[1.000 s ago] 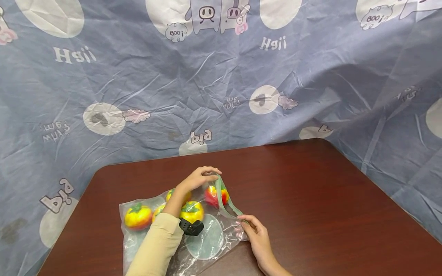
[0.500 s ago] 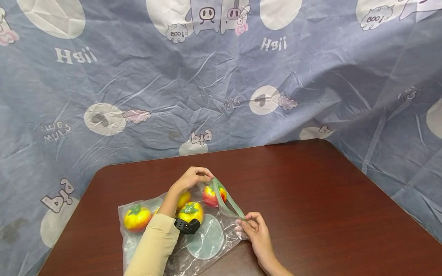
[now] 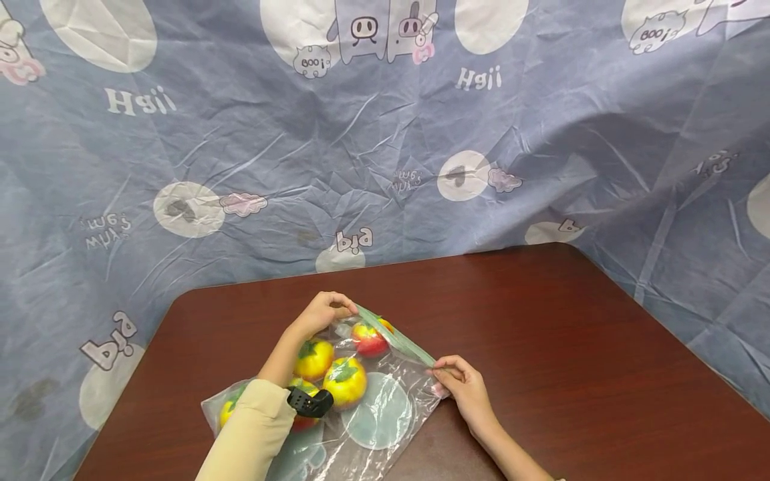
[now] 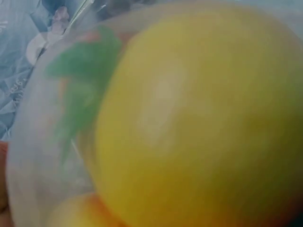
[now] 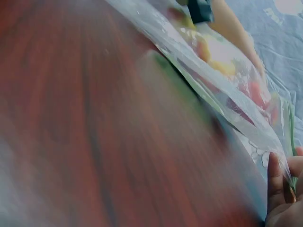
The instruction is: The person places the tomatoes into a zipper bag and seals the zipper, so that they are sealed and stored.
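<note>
A clear plastic zip bag point(image 3: 379, 414) lies tilted across the near part of the table, with several yellow-orange persimmons point(image 3: 345, 383) inside. A red-and-yellow fruit point(image 3: 368, 339) sits inside, close to the green zip strip point(image 3: 412, 349) along the bag's mouth. My left hand point(image 3: 325, 312) pinches the strip's far end. At its near end, my right hand point(image 3: 466, 387) pinches the bag's corner between thumb and fingers. One persimmon point(image 4: 203, 118) fills the left wrist view behind the film. In the right wrist view, the right hand point(image 5: 286, 194) grips the bag edge. My left forearm covers part of the fruit.
The dark red-brown table point(image 3: 571, 354) reaches far to the right of the bag. A grey-blue printed cloth point(image 3: 385, 147) hangs behind and beside it. A black wrist strap point(image 3: 309, 402) is on my left wrist.
My left hand has drawn left and my right hand slightly right, stretching the bag's mouth. The gap between the green strips has narrowed to one line. The persimmons have shifted right within the bag.
</note>
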`<state>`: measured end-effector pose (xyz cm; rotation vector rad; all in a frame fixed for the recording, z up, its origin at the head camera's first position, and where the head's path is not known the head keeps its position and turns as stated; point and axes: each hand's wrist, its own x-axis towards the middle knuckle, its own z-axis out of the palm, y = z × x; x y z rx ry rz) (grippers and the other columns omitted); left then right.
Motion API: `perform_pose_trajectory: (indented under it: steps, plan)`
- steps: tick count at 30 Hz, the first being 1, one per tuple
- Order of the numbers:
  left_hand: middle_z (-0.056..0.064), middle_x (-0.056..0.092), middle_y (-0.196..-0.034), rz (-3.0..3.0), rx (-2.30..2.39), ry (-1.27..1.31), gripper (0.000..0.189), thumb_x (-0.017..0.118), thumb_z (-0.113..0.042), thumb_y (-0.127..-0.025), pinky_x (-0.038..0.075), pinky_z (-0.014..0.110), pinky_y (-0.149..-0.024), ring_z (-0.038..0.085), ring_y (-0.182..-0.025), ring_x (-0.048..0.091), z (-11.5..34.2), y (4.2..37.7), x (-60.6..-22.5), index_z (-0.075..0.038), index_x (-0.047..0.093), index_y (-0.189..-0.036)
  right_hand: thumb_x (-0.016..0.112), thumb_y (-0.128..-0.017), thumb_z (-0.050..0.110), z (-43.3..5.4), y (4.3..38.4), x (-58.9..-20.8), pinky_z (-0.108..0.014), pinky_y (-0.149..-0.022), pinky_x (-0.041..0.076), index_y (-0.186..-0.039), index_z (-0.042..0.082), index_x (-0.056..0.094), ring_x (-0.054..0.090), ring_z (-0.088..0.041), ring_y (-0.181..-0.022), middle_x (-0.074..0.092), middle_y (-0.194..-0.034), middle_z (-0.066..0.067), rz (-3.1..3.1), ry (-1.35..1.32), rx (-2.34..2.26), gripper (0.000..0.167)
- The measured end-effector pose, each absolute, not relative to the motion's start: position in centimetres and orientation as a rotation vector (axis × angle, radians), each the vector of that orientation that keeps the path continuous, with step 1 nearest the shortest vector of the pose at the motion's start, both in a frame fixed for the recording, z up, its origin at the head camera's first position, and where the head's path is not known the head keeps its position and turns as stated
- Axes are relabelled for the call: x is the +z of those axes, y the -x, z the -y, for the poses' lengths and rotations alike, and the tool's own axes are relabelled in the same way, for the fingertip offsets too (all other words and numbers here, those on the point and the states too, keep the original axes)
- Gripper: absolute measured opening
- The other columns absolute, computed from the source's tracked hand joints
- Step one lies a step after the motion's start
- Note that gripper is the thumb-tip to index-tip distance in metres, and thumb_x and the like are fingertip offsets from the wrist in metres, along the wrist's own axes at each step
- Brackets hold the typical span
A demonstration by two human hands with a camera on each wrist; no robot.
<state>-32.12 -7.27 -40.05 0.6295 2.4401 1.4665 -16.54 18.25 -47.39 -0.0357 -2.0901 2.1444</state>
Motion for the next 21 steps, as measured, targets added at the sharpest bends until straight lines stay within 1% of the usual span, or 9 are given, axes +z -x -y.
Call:
perform_pose_trajectory:
  steps: [5,8,11,14,17,21]
  plan:
    - [0.009,0.052,-0.090,-2.550,1.311,-0.663,0.011,0.058,-0.007,-0.085,0.042,0.023,-0.060,0.017,-0.075,0.046,7.6,31.1,-39.3,-0.003,0.068,-0.083,0.060,-0.083,0.006,-18.9,17.3,-47.4,-0.016,-0.057,0.049,-0.097,-0.007,0.058,0.056,-0.002,-0.059,0.067,-0.076,0.010,2.137,0.080,2.078,0.020]
    - [0.009,0.050,-0.089,-2.566,1.260,-0.654,0.012,0.057,-0.009,-0.087,0.044,0.025,-0.059,0.017,-0.071,0.047,7.7,30.4,-38.8,-0.005,0.068,-0.085,0.062,-0.082,0.007,-19.2,17.7,-47.4,-0.016,-0.056,0.048,-0.096,-0.007,0.059,0.056,-0.002,-0.058,0.064,-0.074,0.011,2.152,0.106,2.043,0.020]
    - [0.011,0.049,-0.093,-2.523,1.259,-0.641,0.014,0.055,-0.007,-0.088,0.046,0.026,-0.057,0.016,-0.063,0.049,8.0,29.8,-38.4,-0.003,0.068,-0.089,0.062,-0.082,0.007,-19.6,18.1,-47.2,-0.017,-0.056,0.048,-0.096,-0.007,0.061,0.056,-0.003,-0.058,0.064,-0.074,0.010,2.175,0.123,2.006,0.020]
    - [0.014,0.048,-0.099,-2.453,1.260,-0.660,0.017,0.051,-0.003,-0.089,0.050,0.028,-0.059,0.015,-0.060,0.053,8.5,29.3,-38.3,0.001,0.067,-0.095,0.062,-0.082,0.007,-20.2,18.5,-47.1,-0.017,-0.057,0.049,-0.096,-0.004,0.063,0.056,-0.003,-0.059,0.064,-0.075,0.009,2.203,0.138,1.962,0.019]
    - [0.016,0.049,-0.103,-2.371,1.269,-0.680,0.021,0.048,0.000,-0.089,0.053,0.031,-0.065,0.015,-0.063,0.055,8.8,28.7,-38.1,0.004,0.065,-0.101,0.061,-0.083,0.007,-20.9,18.9,-47.0,-0.017,-0.058,0.049,-0.098,-0.002,0.065,0.056,-0.002,-0.059,0.063,-0.073,0.008,2.233,0.145,1.906,0.019]
    - [0.019,0.053,-0.102,-2.308,1.245,-0.700,0.025,0.046,0.000,-0.089,0.055,0.034,-0.070,0.014,-0.065,0.056,9.3,27.9,-38.0,0.005,0.063,-0.107,0.057,-0.085,0.006,-21.6,19.4,-47.1,-0.018,-0.058,0.050,-0.102,-0.001,0.066,0.057,-0.003,-0.058,0.063,-0.069,0.004,2.259,0.145,1.845,0.020]
